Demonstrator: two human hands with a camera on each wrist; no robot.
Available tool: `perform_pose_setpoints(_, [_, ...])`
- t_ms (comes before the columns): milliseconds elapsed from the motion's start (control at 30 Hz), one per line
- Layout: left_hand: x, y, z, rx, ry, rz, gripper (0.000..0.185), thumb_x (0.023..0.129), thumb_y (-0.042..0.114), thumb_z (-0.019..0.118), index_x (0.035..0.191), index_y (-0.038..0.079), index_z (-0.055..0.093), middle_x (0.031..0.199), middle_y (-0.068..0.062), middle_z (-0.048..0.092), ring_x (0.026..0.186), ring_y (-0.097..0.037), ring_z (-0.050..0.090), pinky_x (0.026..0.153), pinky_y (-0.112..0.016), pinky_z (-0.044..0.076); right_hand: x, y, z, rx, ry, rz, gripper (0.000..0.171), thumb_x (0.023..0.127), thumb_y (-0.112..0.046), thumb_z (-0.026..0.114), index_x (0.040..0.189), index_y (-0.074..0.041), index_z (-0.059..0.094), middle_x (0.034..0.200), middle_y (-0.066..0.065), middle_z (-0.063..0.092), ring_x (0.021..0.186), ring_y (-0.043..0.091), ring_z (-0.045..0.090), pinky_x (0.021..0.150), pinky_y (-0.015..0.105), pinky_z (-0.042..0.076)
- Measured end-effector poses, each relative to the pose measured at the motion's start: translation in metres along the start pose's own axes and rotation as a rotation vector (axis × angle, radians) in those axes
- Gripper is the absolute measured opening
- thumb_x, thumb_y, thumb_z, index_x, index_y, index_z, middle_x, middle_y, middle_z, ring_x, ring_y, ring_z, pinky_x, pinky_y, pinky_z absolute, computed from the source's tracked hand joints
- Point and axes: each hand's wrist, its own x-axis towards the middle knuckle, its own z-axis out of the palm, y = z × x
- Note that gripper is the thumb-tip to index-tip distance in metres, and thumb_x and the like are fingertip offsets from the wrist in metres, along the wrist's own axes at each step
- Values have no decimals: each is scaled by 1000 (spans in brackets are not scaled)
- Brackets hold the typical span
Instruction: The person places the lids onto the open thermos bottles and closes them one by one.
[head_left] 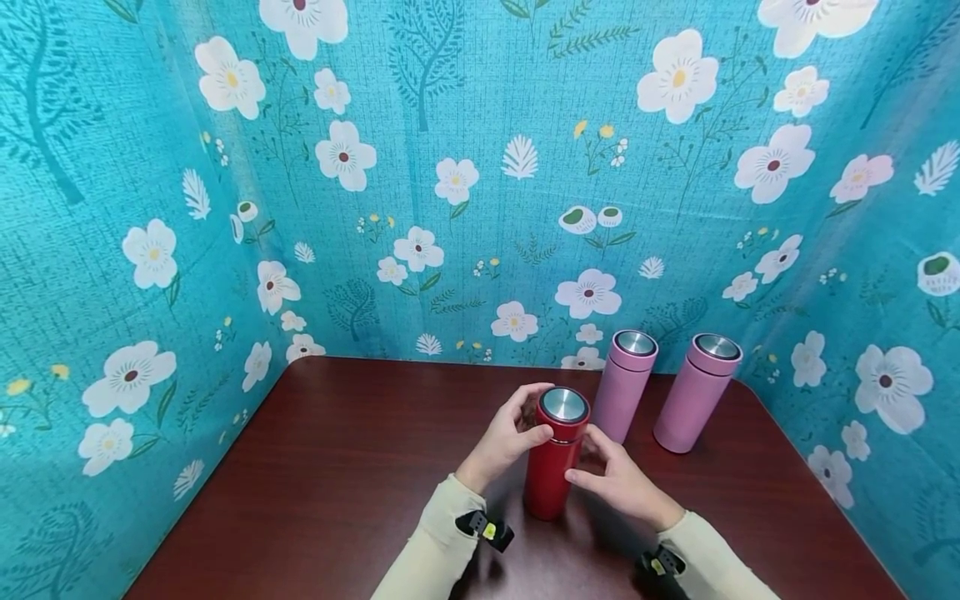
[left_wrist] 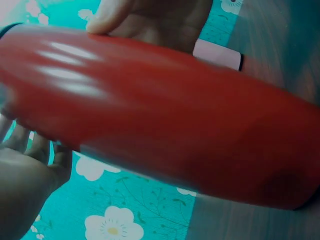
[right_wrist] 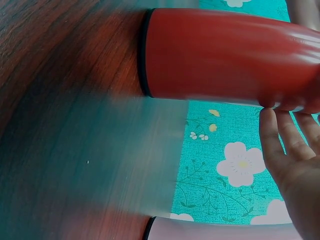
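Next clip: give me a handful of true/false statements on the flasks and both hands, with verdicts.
1. The red flask stands upright on the table. True.
2. Three pink flasks stand behind it. False: there are two, one pink flask and another pink flask.
3. The left hand grips the red flask near its lid. True.
4. The right hand rests flat on the table, away from the flask. False: its fingers touch the flask's body.
5. The red flask's lid is off. False: it is on.
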Motion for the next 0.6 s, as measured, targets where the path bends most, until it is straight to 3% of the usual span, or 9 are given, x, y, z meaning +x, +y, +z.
perform_pose_setpoints(300, [0, 3, 6, 13, 50, -29, 64, 85, 41, 69, 136, 14, 40, 123, -5, 54, 112, -16, 51, 92, -34, 46, 1, 25, 0, 29, 6, 2, 58, 87, -9, 67, 138, -17, 40, 126, 4, 56, 110, 20, 56, 87, 35, 49])
perform_pose_setpoints(600, [2, -2, 1, -49, -15, -11, 65, 89, 39, 63, 139, 6, 39, 127, -12, 51, 113, -15, 48, 93, -36, 44, 0, 4, -1, 12, -3, 18, 57, 87, -6, 66, 138, -8, 39, 126, 11, 56, 108, 18, 57, 89, 44, 48])
